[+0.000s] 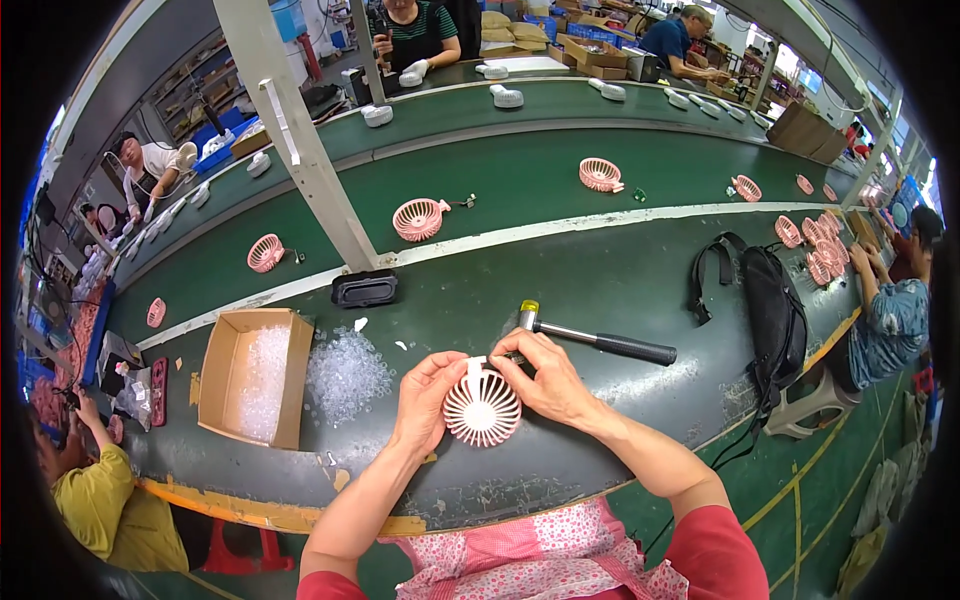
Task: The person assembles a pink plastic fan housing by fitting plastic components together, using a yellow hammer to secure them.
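A pale pink, round slotted fan housing (482, 410) is held over the bench in front of me, its short neck pointing away. My left hand (428, 395) grips its left edge, thumb near the neck. My right hand (548, 378) is closed at the neck and upper right side; anything small between those fingertips is hidden. Just beyond the right hand lies a hammer (600, 342) with a yellow-tipped head and black handle. To the left are a pile of small clear plastic rings (348, 375) and an open cardboard box (228, 385) with more clear pieces.
A black tray (364, 289) sits by a metal post (310, 140). On the green conveyor (520, 190) lie several pink fan housings (418, 220), some with wires. A black bag (765, 315) rests at right, near a co-worker (885, 300) with piled housings. Other people work around.
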`<state>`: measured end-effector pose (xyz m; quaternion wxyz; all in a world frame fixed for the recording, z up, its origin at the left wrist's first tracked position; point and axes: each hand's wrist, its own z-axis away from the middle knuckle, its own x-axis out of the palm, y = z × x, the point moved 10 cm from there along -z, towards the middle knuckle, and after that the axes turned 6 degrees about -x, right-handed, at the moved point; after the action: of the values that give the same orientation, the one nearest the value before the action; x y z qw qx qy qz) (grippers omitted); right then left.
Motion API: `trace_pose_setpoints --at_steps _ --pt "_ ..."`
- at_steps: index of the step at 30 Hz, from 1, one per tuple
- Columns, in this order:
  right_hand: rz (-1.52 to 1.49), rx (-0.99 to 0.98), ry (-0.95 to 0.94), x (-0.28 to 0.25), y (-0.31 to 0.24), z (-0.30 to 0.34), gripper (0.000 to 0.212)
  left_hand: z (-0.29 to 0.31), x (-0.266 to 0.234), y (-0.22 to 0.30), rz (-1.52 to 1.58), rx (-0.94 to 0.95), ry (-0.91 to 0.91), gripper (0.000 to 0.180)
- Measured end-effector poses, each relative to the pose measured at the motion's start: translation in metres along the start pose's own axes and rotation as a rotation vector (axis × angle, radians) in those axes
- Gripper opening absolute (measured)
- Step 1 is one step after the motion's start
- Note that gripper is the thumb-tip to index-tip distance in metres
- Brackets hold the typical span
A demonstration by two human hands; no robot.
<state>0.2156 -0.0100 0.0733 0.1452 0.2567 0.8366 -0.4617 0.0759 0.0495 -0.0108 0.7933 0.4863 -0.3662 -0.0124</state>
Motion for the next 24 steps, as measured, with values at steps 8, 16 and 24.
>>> trace_pose_setpoints --at_steps 8,16,24 --pt "-0.449 0.295 -0.13 0.02 0.029 0.007 0.026 -0.005 0.007 0.001 -0.066 0.049 -0.012 0.022" --pt "-0.279 0.205 0.253 -0.093 0.058 -0.074 0.024 0.013 0.025 0.034 -1.154 0.585 0.082 0.052" --pt "0.685 -0.197 0.152 -0.063 0.128 -0.143 0.042 0.005 0.022 0.032 -1.685 0.733 0.293 0.073"
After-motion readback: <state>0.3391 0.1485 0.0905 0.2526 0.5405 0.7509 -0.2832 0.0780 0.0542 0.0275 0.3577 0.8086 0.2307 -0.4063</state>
